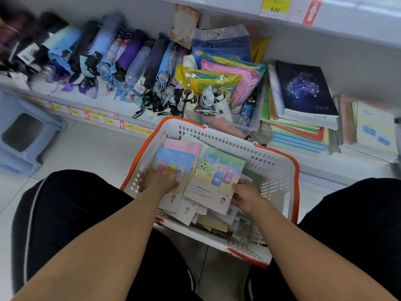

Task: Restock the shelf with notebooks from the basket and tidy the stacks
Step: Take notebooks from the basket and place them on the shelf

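A white basket with an orange rim point(280, 168) stands on the floor between my knees, full of thin cartoon-cover notebooks. My left hand point(159, 179) rests flat on a blue notebook with rabbits point(178, 159). My right hand point(244, 197) grips the near right edge of a pastel notebook with little bottle figures point(217, 177), thumb on top. On the low shelf to the right lie notebook stacks: a dark constellation-cover book point(306, 90) tops one pile, and a pale stack point(373, 131) sits farther right.
Folded umbrellas point(104, 57) fill the shelf's left part. A clear bin point(227, 88) of packaged raincoats and small umbrellas stands behind the basket. A blue plastic stool point(23, 135) is on the floor at left. Price tags line the shelf edges.
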The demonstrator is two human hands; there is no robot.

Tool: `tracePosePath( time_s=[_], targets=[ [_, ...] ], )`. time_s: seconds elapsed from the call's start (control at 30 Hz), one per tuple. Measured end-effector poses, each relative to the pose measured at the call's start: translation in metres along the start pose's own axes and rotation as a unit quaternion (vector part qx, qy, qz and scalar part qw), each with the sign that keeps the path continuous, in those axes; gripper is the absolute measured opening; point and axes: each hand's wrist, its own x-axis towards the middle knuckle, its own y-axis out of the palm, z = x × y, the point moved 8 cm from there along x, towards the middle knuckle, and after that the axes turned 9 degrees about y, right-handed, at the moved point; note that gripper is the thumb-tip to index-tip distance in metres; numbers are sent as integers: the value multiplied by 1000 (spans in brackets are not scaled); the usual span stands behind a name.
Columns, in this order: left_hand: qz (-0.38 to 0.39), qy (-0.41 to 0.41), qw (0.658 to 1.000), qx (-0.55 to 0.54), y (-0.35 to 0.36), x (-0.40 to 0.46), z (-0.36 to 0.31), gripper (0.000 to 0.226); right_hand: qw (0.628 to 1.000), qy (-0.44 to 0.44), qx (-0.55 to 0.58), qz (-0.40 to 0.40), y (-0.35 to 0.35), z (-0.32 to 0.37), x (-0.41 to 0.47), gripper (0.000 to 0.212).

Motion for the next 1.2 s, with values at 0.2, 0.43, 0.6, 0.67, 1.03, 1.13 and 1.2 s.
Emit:
tracePosePath(
  time_s=[0.2, 0.43, 0.6, 0.67, 1.03, 1.13, 1.2],
  targets=[
    [-33, 48, 985, -163, 0, -4, -12, 47, 1000, -15, -1, 21, 5, 3, -4, 13],
    [11, 151, 973, -173, 12, -8, -37, 33, 976, -84, -199, -21, 10, -2, -7, 4],
    [28, 147, 961, -231, 16, -4, -38, 31, 954, -135, -246, -102, -2, 15, -13, 13],
    [70, 153, 950, -263, 22, -4, -41, 33, 973, -101, -197, -71, -4, 16, -13, 10],
    [129, 245, 798, -535, -42, -63, -107, 34, 959, -198, -26, 200, 30, 80, -88, 44],
    [130, 331, 745, -564, -107, -88, -138, 31, 921, -282, -39, 265, 39, 130, -153, 35],
    [109, 374, 711, -586, -157, -106, -158, 32, 894, -354, -79, 265, 41, 166, -200, 33]
  ],
)
